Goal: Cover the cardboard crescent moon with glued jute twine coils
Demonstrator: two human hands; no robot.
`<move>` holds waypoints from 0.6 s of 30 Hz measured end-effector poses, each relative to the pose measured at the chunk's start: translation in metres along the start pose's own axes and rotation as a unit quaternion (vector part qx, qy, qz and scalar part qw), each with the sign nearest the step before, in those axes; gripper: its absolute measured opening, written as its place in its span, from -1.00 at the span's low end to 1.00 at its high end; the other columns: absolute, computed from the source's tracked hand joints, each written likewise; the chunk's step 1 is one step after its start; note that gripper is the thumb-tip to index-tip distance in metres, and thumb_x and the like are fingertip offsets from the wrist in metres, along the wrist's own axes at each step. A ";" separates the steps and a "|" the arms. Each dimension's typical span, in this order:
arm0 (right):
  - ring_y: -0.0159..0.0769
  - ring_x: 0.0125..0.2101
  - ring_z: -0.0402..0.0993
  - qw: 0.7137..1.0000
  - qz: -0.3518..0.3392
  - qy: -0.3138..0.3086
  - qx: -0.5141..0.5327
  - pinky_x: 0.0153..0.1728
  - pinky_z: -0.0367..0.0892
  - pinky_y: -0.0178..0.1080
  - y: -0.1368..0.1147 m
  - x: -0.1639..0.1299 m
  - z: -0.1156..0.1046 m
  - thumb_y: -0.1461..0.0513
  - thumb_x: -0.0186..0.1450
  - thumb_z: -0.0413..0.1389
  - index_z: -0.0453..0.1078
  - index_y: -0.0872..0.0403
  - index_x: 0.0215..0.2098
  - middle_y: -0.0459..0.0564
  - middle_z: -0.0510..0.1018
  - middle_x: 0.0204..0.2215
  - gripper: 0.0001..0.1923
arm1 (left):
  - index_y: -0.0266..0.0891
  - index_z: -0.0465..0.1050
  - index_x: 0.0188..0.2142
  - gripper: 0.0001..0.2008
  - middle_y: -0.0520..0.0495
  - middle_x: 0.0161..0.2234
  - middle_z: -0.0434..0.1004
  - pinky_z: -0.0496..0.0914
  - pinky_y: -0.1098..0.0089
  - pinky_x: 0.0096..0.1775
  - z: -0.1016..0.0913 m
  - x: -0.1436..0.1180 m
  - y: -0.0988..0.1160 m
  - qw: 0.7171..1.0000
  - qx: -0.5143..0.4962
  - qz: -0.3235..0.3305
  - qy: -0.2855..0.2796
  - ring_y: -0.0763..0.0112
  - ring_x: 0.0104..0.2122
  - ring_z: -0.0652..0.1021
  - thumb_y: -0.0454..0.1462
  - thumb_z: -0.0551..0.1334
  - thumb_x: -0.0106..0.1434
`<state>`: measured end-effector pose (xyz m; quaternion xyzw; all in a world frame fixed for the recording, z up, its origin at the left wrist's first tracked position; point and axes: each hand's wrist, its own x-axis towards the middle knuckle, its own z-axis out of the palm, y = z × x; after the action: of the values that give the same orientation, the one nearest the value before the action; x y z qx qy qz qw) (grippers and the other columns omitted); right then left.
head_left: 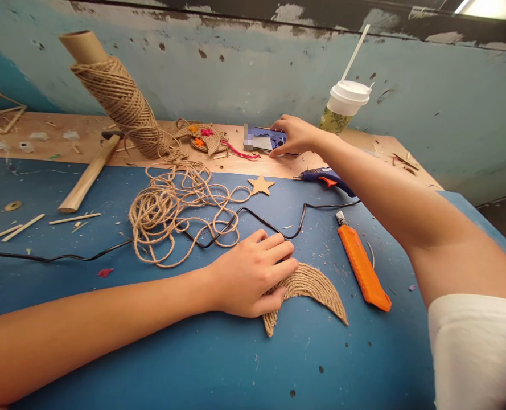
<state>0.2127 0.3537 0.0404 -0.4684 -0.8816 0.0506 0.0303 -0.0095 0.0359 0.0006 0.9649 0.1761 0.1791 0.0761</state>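
My left hand (250, 273) rests palm-down on a crescent-shaped piece covered in jute twine (316, 290), its fingers pressing the crescent's left part onto the blue table top (193, 353). My right hand (293, 135) reaches far across the table and touches a flat dark blue object (266, 138) lying on the wooden strip by the wall; its fingers are spread on it. Between the hands lie a blue glue gun (323, 177) with a black cord (244, 219) and an orange utility knife (362, 266).
A loose tangle of jute twine (167, 213) runs to a tilted twine spool (120, 99). A wooden star (260, 184), a hammer handle (88, 176), wood sticks (74, 218), a twine ornament (204, 138) and a lidded cup with straw (344, 105) stand around.
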 end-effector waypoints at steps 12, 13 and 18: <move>0.22 0.21 0.40 1.000 0.014 -0.023 0.004 0.33 0.34 0.13 0.005 0.005 0.000 -0.39 0.08 0.39 0.39 0.02 0.41 0.24 0.42 0.31 0.13 | -0.30 0.51 0.02 -0.73 -0.27 0.00 0.57 0.29 0.10 -0.08 0.002 0.000 -0.001 1.000 -0.004 0.000 0.004 0.08 -0.05 0.50 -0.20 0.18 0.46; 0.23 0.22 0.40 1.000 0.016 -0.027 0.003 0.33 0.35 0.13 0.005 0.006 -0.001 -0.39 0.08 0.40 0.40 0.02 0.41 0.24 0.43 0.31 0.12 | -0.31 0.51 0.02 -0.73 -0.27 0.00 0.57 0.30 0.10 -0.08 0.002 0.000 -0.001 1.000 -0.004 0.000 0.004 0.08 -0.05 0.50 -0.20 0.18 0.46; 0.23 0.16 0.46 0.999 0.027 -0.046 0.007 0.24 0.42 0.16 0.002 0.008 -0.004 -0.29 0.11 0.42 0.48 -0.01 0.35 0.23 0.50 0.25 -0.02 | -0.32 0.52 0.03 -0.71 -0.25 -0.01 0.57 0.30 0.09 -0.08 0.002 -0.001 -0.001 1.000 -0.010 0.001 0.008 0.09 -0.06 0.49 -0.21 0.17 0.47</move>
<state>0.2102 0.3618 0.0443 -0.4891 -0.8686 0.0788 -0.0084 -0.0099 0.0366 -0.0015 0.9629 0.1737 0.1885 0.0841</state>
